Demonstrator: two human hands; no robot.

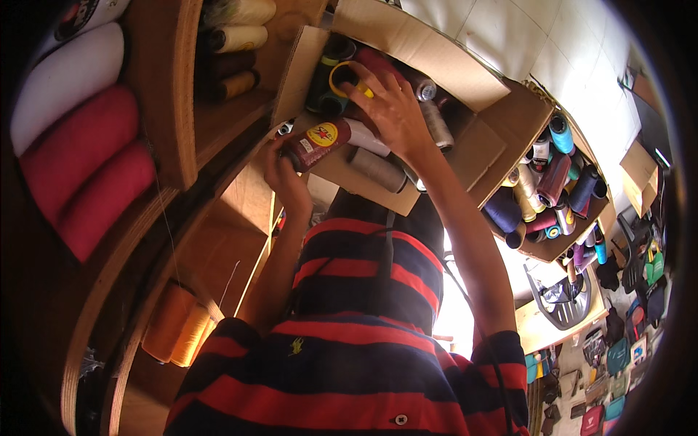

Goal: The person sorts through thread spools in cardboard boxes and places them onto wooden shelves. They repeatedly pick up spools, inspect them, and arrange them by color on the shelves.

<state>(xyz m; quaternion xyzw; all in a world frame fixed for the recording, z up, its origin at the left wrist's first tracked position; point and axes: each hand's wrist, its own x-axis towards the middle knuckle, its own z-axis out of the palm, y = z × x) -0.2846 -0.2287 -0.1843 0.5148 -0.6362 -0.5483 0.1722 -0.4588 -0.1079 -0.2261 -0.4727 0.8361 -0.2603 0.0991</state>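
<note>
My left hand is closed around a dark red thread spool with a round yellow label, held at the near left edge of an open cardboard box. Over the box, my right hand has its fingers curled on a yellow spool with a hollow, ring-like end. Part of that spool is hidden behind the fingers. Around it in the box lie a pale spool, a grey-brown spool, a beige spool and darker ones.
To the right, a second cardboard box holds several thread spools in many colours. Wooden shelves on the left carry white and red cones, with orange cones lower down. A dark chair and scattered items lie at far right.
</note>
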